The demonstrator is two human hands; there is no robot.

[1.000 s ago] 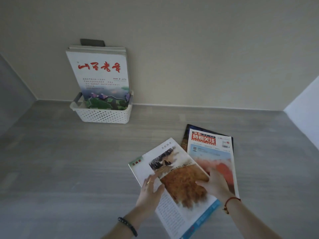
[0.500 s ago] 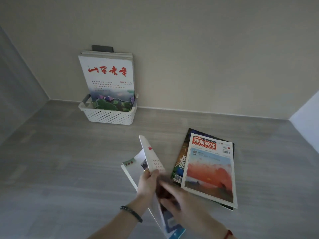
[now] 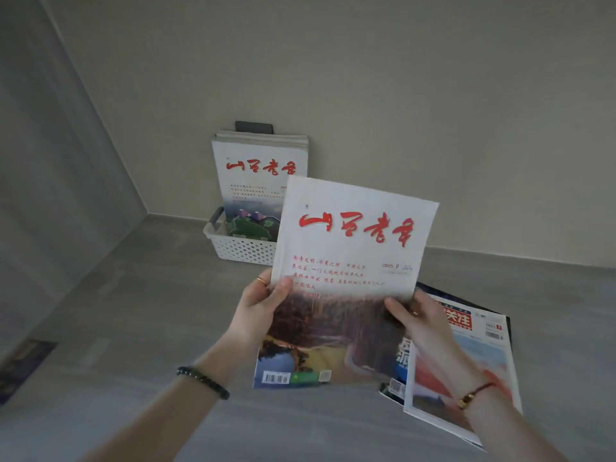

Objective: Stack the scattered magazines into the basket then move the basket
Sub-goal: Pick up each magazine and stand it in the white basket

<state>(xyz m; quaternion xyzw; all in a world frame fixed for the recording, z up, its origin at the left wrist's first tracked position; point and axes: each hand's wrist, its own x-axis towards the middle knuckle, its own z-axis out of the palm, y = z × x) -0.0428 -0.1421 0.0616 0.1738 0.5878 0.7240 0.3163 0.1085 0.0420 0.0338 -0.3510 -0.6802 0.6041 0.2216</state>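
Magazine point(image 3: 350, 261) lifted off floor, both hands point(image 3: 260, 305) clamped on its side edges, basket point(image 3: 240, 248) beyond.

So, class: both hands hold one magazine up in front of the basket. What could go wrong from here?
1. The white basket already holds upright magazines leaning on the wall; pushing the held magazine in could tip them or shove the basket.
2. The left hand and right hand grip only its side edges, so it might sag or slip.
3. Two magazines remain on the floor and could be forgotten.
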